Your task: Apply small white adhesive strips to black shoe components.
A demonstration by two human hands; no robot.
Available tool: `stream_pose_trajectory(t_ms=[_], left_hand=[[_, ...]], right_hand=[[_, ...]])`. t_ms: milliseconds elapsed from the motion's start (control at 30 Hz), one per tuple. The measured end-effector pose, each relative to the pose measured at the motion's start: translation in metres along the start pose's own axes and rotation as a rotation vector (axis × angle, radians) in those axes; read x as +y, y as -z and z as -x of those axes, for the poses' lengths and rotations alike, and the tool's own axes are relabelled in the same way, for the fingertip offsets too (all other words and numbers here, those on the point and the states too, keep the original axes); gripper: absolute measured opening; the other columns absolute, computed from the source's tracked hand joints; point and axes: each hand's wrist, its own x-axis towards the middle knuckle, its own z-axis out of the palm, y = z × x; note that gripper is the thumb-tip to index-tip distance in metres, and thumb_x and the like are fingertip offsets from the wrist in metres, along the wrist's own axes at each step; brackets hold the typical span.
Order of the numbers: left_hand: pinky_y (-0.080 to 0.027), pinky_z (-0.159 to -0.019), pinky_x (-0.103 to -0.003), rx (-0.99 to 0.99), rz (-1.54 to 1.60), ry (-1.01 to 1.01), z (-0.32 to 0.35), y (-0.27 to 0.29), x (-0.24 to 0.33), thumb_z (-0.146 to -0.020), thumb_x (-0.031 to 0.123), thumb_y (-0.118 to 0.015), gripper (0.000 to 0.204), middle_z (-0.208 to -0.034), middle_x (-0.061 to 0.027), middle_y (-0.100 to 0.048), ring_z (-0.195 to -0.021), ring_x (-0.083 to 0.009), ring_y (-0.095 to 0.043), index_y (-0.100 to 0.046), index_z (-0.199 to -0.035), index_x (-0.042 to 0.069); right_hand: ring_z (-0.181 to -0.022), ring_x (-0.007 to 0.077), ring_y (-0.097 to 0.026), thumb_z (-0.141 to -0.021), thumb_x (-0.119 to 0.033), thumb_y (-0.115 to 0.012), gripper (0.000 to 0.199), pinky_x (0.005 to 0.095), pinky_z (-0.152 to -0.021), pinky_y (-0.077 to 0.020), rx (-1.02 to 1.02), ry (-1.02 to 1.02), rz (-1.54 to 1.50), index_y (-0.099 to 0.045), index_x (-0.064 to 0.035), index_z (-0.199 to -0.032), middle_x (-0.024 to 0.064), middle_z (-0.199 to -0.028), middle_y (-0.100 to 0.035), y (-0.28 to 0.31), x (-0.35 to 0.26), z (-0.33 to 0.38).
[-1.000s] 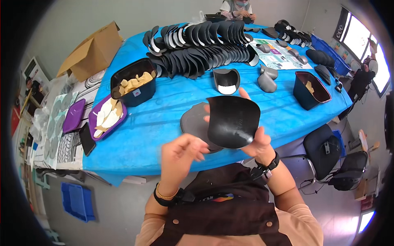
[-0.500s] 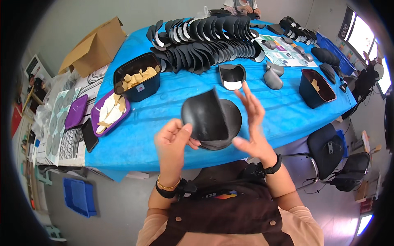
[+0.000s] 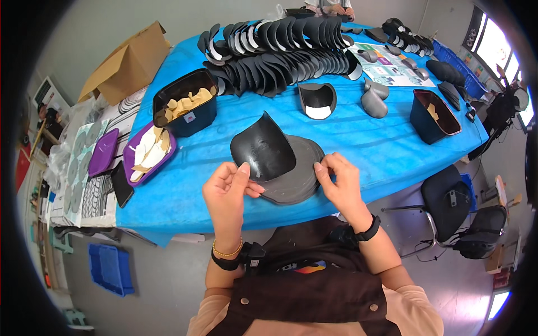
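My left hand [image 3: 227, 191] pinches the lower edge of a curved, glossy black molded piece [image 3: 260, 150], which stands tilted up. Beneath and to the right of it lies a dark grey stack of flat, rounded pads [image 3: 302, 176] near the table's front edge. My right hand [image 3: 339, 182] has thumb and fingers closed at the right rim of that stack. Farther off, another curved black piece [image 3: 318, 95] with a white patch rests on the blue cloth. To its right sit two grey cupped pieces [image 3: 374, 103].
Long rows of curved black pieces [image 3: 274, 75] fill the back of the blue-covered table [image 3: 358, 134]. A black bin [image 3: 196, 120] of tan scraps and a purple tray [image 3: 170, 152] of pale pieces stand left. Another black bin [image 3: 423, 124] stands right. A person's hands [image 3: 336, 9] show at the far end.
My right hand, open and raised before, has come down onto the rim of the grey stack. The black piece in my left hand has shifted left and tilted, uncovering the stack's flat top.
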Motion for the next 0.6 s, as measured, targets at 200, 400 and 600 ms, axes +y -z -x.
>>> stream_pose_trajectory(t_ms=[200, 400, 600], left_hand=[[-0.048, -0.050, -0.021, 0.013, -0.033, 0.014, 0.003, 0.004, 0.005, -0.095, 0.010, -0.062, 0.021, -0.064, -0.0049, -0.062, -0.056, -0.0119, -0.064, -0.057, -0.077, 0.001], [-0.047, -0.047, -0.020, 0.041, -0.103, -0.005, 0.012, -0.006, 0.011, -0.093, 0.009, -0.065, 0.021, -0.062, -0.0054, -0.063, -0.053, -0.0107, -0.064, -0.058, -0.076, 0.000], [-0.045, -0.044, -0.020, 0.035, -0.365, -0.025, 0.011, -0.011, 0.011, -0.091, 0.005, -0.066, 0.021, -0.058, -0.0043, -0.060, -0.049, -0.0087, -0.061, -0.056, -0.073, -0.001]], right_hand=[[-0.109, 0.0309, -0.055, -0.083, -0.022, -0.071, 0.057, 0.0377, -0.090, -0.0454, -0.026, -0.103, -0.200, -0.045, -0.0063, -0.132, 0.0200, -0.120, -0.050, -0.003, -0.005, -0.017], [-0.130, 0.0376, -0.041, -0.084, -0.011, -0.062, 0.062, 0.0428, -0.109, -0.0346, -0.224, -0.001, -0.258, -0.043, -0.0126, -0.143, 0.0229, -0.139, -0.038, -0.012, -0.015, -0.010], [-0.132, 0.0377, -0.040, -0.085, -0.012, -0.055, 0.040, 0.0433, -0.109, -0.0333, -0.224, -0.050, -0.364, -0.056, -0.0031, -0.124, 0.0210, -0.140, -0.038, -0.016, -0.010, -0.006]])
